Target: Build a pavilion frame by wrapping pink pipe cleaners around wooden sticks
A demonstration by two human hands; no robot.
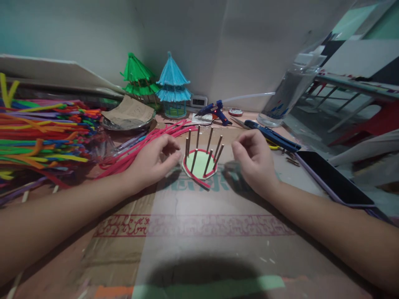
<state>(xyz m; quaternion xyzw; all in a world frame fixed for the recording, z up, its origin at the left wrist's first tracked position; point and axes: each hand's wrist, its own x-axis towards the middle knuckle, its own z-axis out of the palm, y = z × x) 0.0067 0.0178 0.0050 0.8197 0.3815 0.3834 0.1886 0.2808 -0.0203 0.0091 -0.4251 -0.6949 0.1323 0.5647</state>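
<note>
A small pale-green base (202, 162) sits on the work surface between my hands. Several short brown sticks (208, 162) stand upright in a ring around it. A red pipe cleaner (199, 182) runs around the rim, outside some of the sticks, its loose end pointing toward me at the front. Just left of the base rests my left hand (156, 160), fingers curled in loosely, holding nothing that shows. My right hand (256, 162) is to the right, also curled with the thumb near the forefinger and nothing visible in it. Neither hand touches the base.
Colourful pipe cleaners (40, 137) are heaped at left, with pink ones (149, 139) beside my left hand. Behind stand a green pavilion (139, 79), a blue pavilion (173, 85) and a glue gun (215, 111). Scissors (249, 123), a blue-handled tool (274, 136), a phone (333, 176) and a clear bottle (285, 91) lie right.
</note>
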